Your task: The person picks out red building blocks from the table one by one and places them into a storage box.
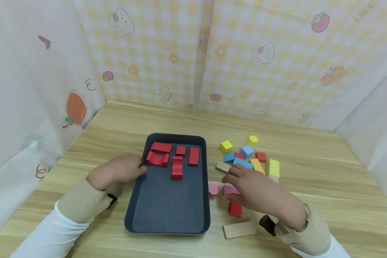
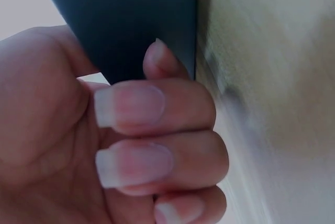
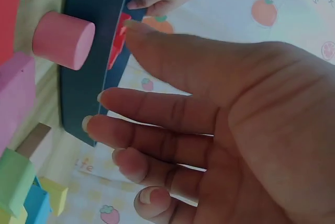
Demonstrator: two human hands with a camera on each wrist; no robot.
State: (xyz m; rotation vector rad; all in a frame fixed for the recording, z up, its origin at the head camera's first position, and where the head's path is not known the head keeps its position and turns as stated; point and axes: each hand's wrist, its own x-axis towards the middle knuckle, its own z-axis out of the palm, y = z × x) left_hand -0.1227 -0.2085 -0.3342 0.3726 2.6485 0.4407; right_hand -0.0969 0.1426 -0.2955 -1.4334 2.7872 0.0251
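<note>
At the left side of the dark tray (image 1: 171,208), my left hand (image 1: 117,171) pinches the tray's wall, its other fingers curled in the left wrist view. Several red blocks lie in the tray's far half, among them a curved-cut block (image 1: 158,159) and a flat red block (image 1: 194,156). My right hand (image 1: 253,188) hovers over the loose blocks right of the tray, its palm empty and fingers loosely bent in the right wrist view. Closest to it are a pink-purple block (image 1: 229,190), partly covered, a red block (image 1: 235,209) and a pink cylinder (image 3: 63,41).
Beyond my right hand lies a cluster of blocks, with a yellow cube (image 1: 226,146), a yellow cylinder (image 1: 252,140), a red block (image 1: 261,156) and a yellow-green block (image 1: 272,167). A plain wooden plank (image 1: 239,229) lies near the front. Patterned cloth (image 1: 180,53) surrounds the wooden table (image 1: 125,114).
</note>
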